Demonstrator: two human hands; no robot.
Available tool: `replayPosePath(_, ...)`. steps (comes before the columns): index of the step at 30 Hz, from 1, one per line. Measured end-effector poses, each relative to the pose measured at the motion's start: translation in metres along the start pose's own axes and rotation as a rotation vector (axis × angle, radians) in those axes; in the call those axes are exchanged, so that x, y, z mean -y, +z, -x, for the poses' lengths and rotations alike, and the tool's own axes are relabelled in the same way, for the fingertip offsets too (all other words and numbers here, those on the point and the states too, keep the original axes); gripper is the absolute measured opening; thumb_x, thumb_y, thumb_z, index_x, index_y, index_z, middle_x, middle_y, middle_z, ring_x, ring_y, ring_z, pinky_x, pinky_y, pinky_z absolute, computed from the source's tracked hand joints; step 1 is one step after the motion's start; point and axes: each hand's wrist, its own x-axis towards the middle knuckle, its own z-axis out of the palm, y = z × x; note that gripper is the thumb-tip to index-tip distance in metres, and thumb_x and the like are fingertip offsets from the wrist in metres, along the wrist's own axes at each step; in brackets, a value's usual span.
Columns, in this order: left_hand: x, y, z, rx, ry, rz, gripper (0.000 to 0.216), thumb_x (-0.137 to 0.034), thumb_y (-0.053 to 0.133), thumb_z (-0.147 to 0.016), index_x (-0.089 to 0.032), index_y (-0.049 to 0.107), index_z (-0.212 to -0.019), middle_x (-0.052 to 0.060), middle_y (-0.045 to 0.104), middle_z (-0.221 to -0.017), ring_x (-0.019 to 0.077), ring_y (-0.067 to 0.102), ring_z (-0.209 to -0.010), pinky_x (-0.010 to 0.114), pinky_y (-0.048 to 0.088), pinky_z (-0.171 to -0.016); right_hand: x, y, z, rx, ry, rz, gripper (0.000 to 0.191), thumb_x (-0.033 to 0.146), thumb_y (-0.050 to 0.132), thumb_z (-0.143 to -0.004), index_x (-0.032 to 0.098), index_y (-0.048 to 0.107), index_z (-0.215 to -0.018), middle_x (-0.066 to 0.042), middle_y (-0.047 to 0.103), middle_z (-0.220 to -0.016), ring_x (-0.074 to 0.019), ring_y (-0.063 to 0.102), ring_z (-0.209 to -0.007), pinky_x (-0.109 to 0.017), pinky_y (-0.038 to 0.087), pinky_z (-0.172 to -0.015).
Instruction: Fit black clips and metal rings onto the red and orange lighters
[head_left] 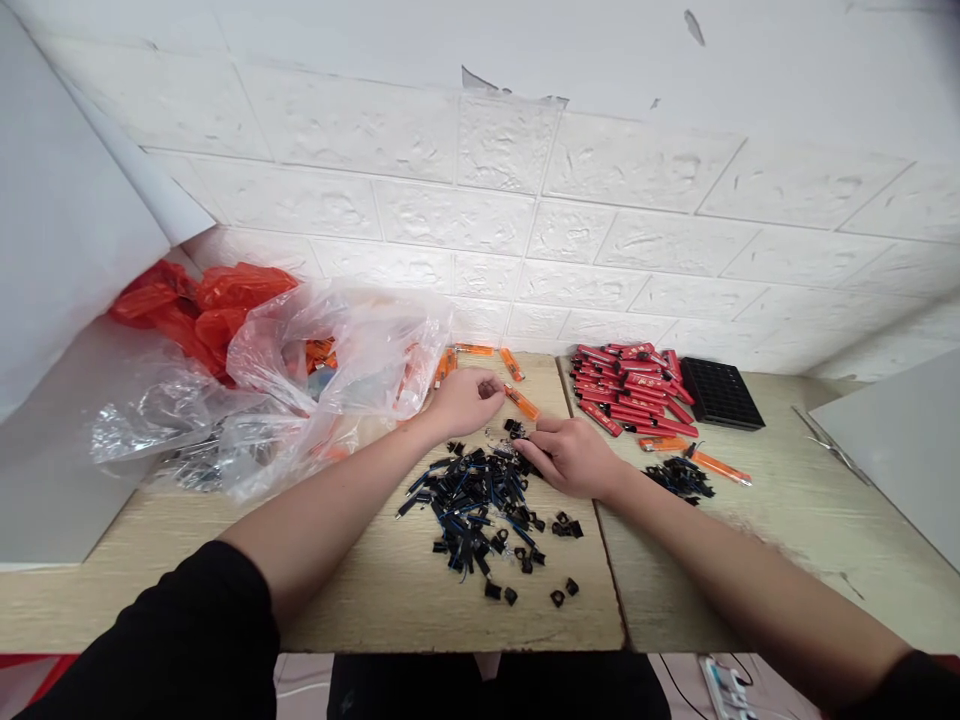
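My left hand [469, 400] is above the table with its fingers curled together; what they hold, if anything, is hidden. Close to its fingertips is an orange lighter [523, 402]; I cannot tell whether they touch. My right hand [574, 457] reaches in from the right, thumb and fingers drawn together over small metal bits and black caps [514, 428]. Whatever is between those fingers does not show. Below both hands spreads a heap of small black parts with blue wires [476, 500]. Loose black pieces [568, 525] lie around its edge.
At the left, clear plastic bags [337, 340] and a red bag [232, 300] hold orange lighters. A pile of red lighters [634, 385] lies at the right, beside a black gridded tray [721, 392]. Tweezers [832, 445] rest farther right. A white brick-pattern wall [495, 230] stands behind.
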Motion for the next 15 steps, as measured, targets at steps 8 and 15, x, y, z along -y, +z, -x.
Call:
replayPosePath(8,0.0033,0.0019,-0.0016,-0.001,0.028,-0.007,0.011,-0.024,0.068,-0.085,-0.020,0.077,-0.082,0.002,0.073,-0.075,0.0167,0.060,-0.069,0.032,0.043,-0.065,-0.0037,0.0012,0.0016,-0.112,-0.042,-0.146,0.057,0.036,0.041,-0.117,0.018,0.061,-0.066,-0.003,0.054,-0.063,-0.0128,0.046,-0.057,-0.031,0.033,-0.058)
replayPosePath(15,0.0019,0.0014,-0.0014,0.002,0.037,-0.022,0.012,-0.024,0.067,-0.087,-0.020,0.076,-0.082,0.002,0.073,-0.075,0.0165,0.060,-0.069,0.032,0.043,-0.067,-0.0023,-0.0032,-0.0066,-0.013,-0.053,-0.160,0.055,0.039,0.045,-0.116,0.018,0.064,-0.069,-0.003,0.055,-0.063,-0.0123,0.044,-0.055,-0.030,0.032,-0.058)
